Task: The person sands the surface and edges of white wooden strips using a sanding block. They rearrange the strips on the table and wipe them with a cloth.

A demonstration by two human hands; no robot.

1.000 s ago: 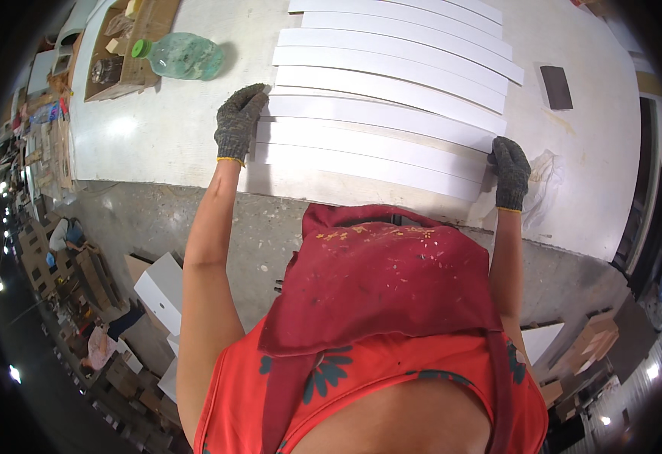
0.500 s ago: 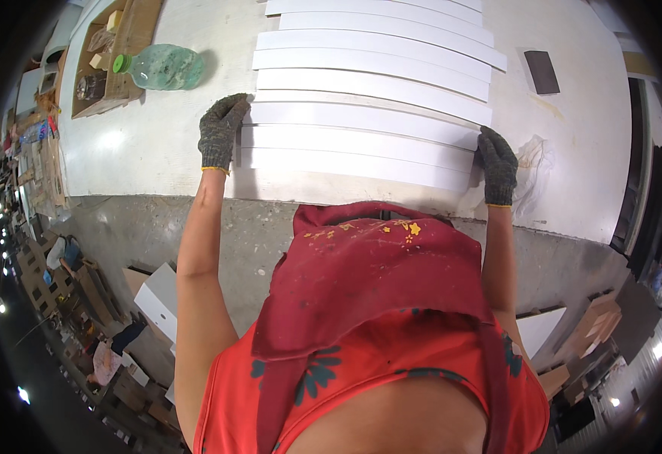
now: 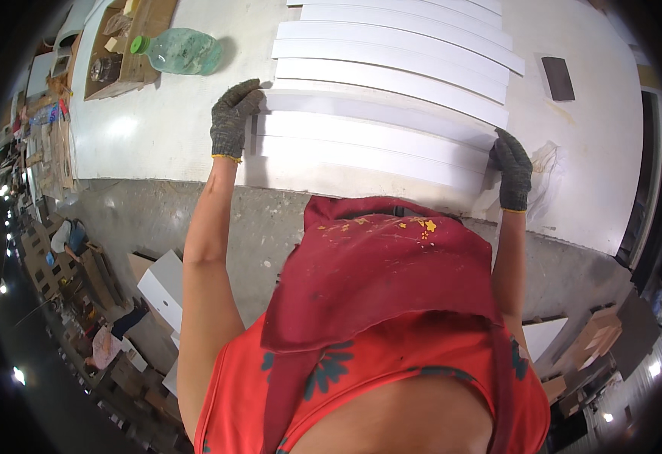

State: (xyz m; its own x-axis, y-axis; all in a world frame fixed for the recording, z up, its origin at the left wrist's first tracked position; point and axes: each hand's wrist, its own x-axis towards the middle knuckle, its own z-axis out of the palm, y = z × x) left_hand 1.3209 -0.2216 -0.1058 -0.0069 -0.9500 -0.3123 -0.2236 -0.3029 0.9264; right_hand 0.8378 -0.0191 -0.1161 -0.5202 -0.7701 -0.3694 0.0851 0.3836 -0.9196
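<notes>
tilted into shade since the earlier frame, among long, flat white strips (image 3: 369,77): one matching white strip (image 3: 376,113). beneath: broad, whitish, flat tabletop (image 3: 149,144). clamped on the tilted strip's ends: dark-grey knit-gloved left hand (image 3: 232,117) and right hand (image 3: 514,168). beyond the right hand: flat, dark-grey rectangle (image 3: 558,79).

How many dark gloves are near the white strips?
2: one on the left hand, by the left ends of the strips; one on the right hand, by their right ends.

Grey knit gloves (image 3: 228,125) — and a maroon apron (image 3: 384,280) (speckled) — are worn.
</notes>
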